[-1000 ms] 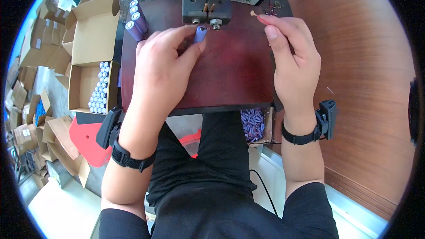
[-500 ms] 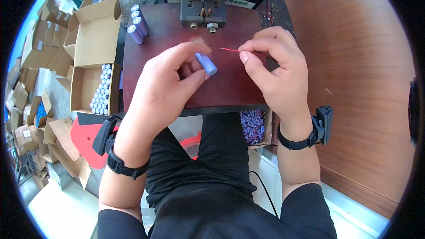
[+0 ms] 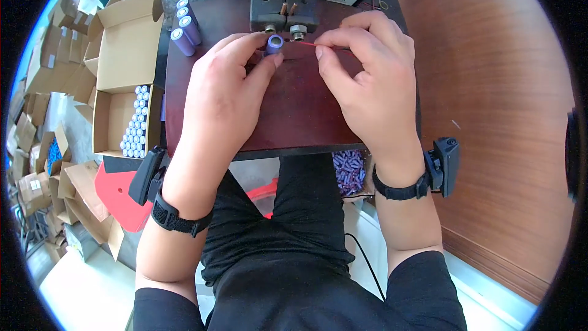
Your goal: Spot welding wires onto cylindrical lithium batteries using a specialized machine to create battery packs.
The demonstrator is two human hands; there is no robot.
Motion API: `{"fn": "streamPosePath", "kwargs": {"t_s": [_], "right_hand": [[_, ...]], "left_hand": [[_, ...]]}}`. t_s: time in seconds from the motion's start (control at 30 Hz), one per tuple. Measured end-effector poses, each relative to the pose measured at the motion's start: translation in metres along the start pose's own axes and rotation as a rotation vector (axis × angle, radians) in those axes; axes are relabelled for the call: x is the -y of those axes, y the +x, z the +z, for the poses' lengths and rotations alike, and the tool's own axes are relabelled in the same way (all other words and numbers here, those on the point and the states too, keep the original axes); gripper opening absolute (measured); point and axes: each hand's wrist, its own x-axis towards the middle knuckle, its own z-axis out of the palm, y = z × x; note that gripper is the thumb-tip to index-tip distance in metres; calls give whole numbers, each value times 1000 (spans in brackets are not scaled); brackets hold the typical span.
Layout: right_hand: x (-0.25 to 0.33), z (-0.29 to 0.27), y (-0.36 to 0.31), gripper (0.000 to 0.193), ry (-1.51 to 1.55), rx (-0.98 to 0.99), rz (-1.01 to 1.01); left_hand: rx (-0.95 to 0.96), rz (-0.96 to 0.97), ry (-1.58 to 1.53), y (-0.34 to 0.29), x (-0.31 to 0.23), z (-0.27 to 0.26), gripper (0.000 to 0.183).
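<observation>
My left hand (image 3: 236,83) grips a purple cylindrical battery cell (image 3: 275,43), one round end of it tipped up towards me. Between the thumb and forefinger of my right hand (image 3: 373,70) is a thin red wire (image 3: 308,43), whose left tip reaches close to the cell; whether the two touch I cannot tell. Both hands are just below the twin-headed metal electrodes of a spot welder (image 3: 283,9). Several more purple cells (image 3: 185,29) stand upright in a row on the dark red tabletop (image 3: 294,110), beyond my left hand.
An open cardboard box (image 3: 98,124) with several cells stands left of the tabletop. Under its front edge, a carton of purple cells (image 3: 350,173) sits near my leg. A red stool (image 3: 119,193) is at lower left, and a wooden panel (image 3: 484,86) rises on the right.
Both hands have moved forward to the welder's electrodes. The cell in my left hand has turned from lying slanted to showing its round end, and the red wire has come close to it.
</observation>
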Motion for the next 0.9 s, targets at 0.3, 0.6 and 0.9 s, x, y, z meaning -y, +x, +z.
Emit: {"fn": "streamPosePath", "kwargs": {"t_s": [0.3, 0.6, 0.9], "right_hand": [[2, 12, 2, 7, -54, -65, -34], [9, 8, 3, 6, -105, 2, -3], [6, 10, 0, 7, -63, -13, 4]], "left_hand": [[3, -3, 16, 3, 2, 1, 25], [11, -10, 57, 3, 3, 0, 24], [11, -3, 40, 3, 5, 1, 23]]}}
